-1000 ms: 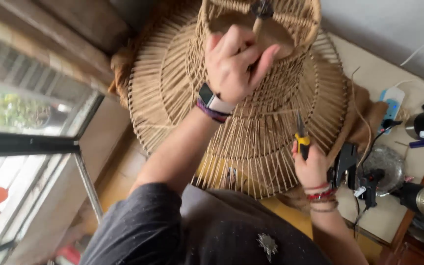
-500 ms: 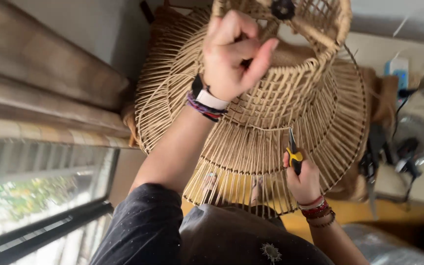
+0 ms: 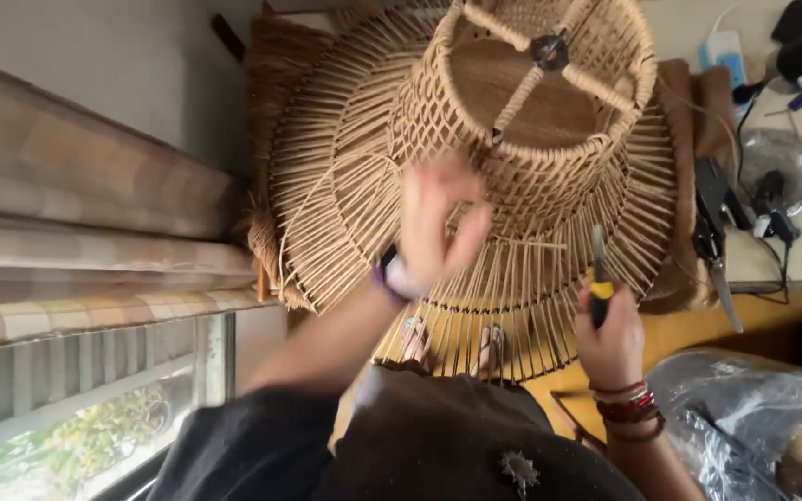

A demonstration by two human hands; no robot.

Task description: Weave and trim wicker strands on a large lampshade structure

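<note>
Here, my left hand (image 3: 438, 223) is up against the woven lampshade (image 3: 475, 176), blurred; fingers look spread and loose over the weave, but I cannot tell whether they pinch a strand. A watch band (image 3: 392, 276) sits on that wrist. The lampshade fills the centre of view, its narrow top ring toward twelve o'clock and its wide flared skirt of loose cane ends fanning toward six o'clock. A dark hub (image 3: 549, 51) with wrapped spokes sits in the top ring.

My right hand (image 3: 613, 339), at four o'clock from the left, is clenched around pliers (image 3: 598, 278) with a yellow-and-black grip, tip pointing to twelve o'clock, just beside the skirt's cane ends. Red bracelets (image 3: 628, 408) circle that wrist.

My feet in sandals (image 3: 447, 339) show under the skirt at six o'clock. At three o'clock, a table edge (image 3: 763, 269) carries dark tools and cables. A clear plastic bag (image 3: 754, 417) lies at five o'clock. A checked curtain (image 3: 76, 241) hangs at nine o'clock.
</note>
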